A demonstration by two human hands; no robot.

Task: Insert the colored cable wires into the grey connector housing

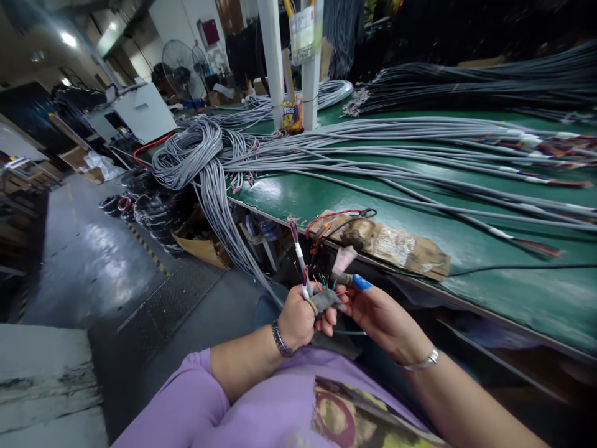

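My left hand is closed round grey cables, its thumb wrapped in grey tape. A cable end with a white sleeve and fanned thin wires stands up out of this fist. More coloured wires, green and orange among them, spread between my two hands. My right hand has its fingers pinched together at thin reddish wires, close beside the left thumb; blue tape covers one of its digits. A pale pinkish piece sits just above the right fingers, blurred. The fingertips are partly hidden.
Long grey cables with stripped ends lie across the green table. A coiled bundle hangs over its left edge. Near the front edge lies a wooden board with a cord. White posts rise behind; a cardboard box is below left.
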